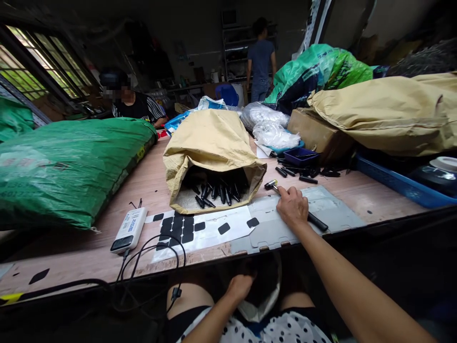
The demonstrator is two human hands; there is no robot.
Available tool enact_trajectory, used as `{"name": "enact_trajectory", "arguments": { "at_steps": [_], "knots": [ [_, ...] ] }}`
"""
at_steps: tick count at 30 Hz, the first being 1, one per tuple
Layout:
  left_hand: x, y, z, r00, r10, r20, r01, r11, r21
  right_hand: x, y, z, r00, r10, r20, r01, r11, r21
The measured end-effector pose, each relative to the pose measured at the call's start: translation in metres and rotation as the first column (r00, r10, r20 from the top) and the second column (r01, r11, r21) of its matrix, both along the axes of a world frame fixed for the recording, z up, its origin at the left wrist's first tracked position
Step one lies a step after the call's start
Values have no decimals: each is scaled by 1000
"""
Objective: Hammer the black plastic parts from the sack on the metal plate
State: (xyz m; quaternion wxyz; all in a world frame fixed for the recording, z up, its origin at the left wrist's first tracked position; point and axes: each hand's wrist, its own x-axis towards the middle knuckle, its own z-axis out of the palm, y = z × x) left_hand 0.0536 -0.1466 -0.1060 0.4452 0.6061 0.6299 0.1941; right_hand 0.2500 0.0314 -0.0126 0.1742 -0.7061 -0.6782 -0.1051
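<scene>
- Right hand (293,206) curled around the handle of a hammer (317,221), which slants over a grey sheet (341,214) on the surface (210,250).
- Left hand (241,287) low at a pale bag (257,312) between the thighs; its fingers sit in shadow, so I cannot tell what they pinch.
- The step looks like taking up or setting down the hammer.
- Next move likely calls for a steady grip, clear of the open sack (214,136).

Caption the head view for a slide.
Right hand holding a hammer, left hand near the lap, sack of black pieces on the table.
</scene>
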Motion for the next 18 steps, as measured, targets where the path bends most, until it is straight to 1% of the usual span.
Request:
{"name": "enact_trajectory", "arguments": {
  "at_steps": [1,2,3,4,5,6,7,8,9,10,11,12,13,14,15,16,17,18],
  "knots": [
    [-1,-3,8,1000,17,-22,-18,997,-77,0,0,0,1000,-1,1,1,1000,-2],
    [-1,-7,18,1000,-8,-25,4,987,-158,0,0,0,1000,-1,1,1,1000,-2],
    [-2,-10,32,997,-70,9,70,971,-227,0,0,-1,1000,1,2,-1,1000,0],
    [-3,-13,48,985,-155,81,171,949,-263,1,1,-1,1000,2,4,-2,1000,3],
    [-5,-13,67,956,-238,172,278,923,-266,1,1,-1,1000,2,6,-2,1000,6],
    [-8,-10,87,920,-290,262,354,904,-242,1,1,-2,1000,2,8,-2,1000,7],
    [-12,-3,106,901,-292,320,367,908,-204,1,1,-2,1000,2,10,-2,1000,7],
    [-17,9,125,905,-264,333,324,936,-138,1,1,-2,1000,1,11,-1,1000,5],
    [-25,24,141,933,-205,297,228,973,-46,1,1,-2,1000,1,12,-1,1000,4],
    [-35,41,154,969,-105,225,92,994,66,1,1,-2,1000,0,11,0,1000,4],
    [-45,61,164,992,34,122,-55,984,172,1,1,-2,1000,0,10,0,1000,4],
    [-57,81,170,982,189,-9,-180,946,269,1,0,-2,1000,1,7,-1,1000,4],
    [-69,100,173,928,345,-142,-280,895,348,0,0,-1,1000,2,4,-2,1000,5],
    [-80,118,173,845,466,-260,-350,852,389,0,0,0,1000,3,2,-3,1000,5],
    [-90,133,171,759,541,-362,-400,826,397,0,0,0,1000,4,1,-4,1000,4],
    [-98,145,168,687,573,-446,-435,817,379,0,0,1,1000,3,0,-3,1000,4],
    [-103,154,164,640,574,-510,-461,819,343,0,0,1,1000,2,0,-2,1000,5],
    [-107,161,161,616,560,-554,-476,825,304,0,0,1,1000,0,-1,0,1000,6]
  ]
}}
